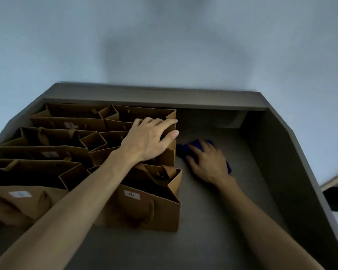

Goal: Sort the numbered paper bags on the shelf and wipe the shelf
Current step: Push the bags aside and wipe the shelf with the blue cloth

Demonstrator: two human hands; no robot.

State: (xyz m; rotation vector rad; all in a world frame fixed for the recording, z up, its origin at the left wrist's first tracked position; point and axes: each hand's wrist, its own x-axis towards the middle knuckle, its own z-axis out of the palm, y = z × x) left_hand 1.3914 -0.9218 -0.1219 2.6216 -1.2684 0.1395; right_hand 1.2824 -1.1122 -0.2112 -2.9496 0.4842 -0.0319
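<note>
1. Your left hand [147,140]: fingers spread and nearly straight, laid over the top rims of the middle and rear bags in the right-hand column, fingertips reaching their right side. It grips nothing.
2. Your right hand [207,162]: palm down, fingers loosely spread, pressing flat on the blue cloth [195,146]; no curl around it.
3. Blue cloth: crumpled under that hand, on the bare right half of the shelf [213,221], just beside the bags, towards the back edge.
4. Brown paper bags [53,152]: six, standing open in two columns of three, filling the left half of the shelf from back edge to near the front.
5. Bag labelled 4 [142,209]: front right of the group, white label facing you; your left forearm crosses its top.
6. Other labels: white tags on the left-column bags; numbers too blurred to read.
7. Shelf wall [281,162]: raised, along the right edge.
</note>
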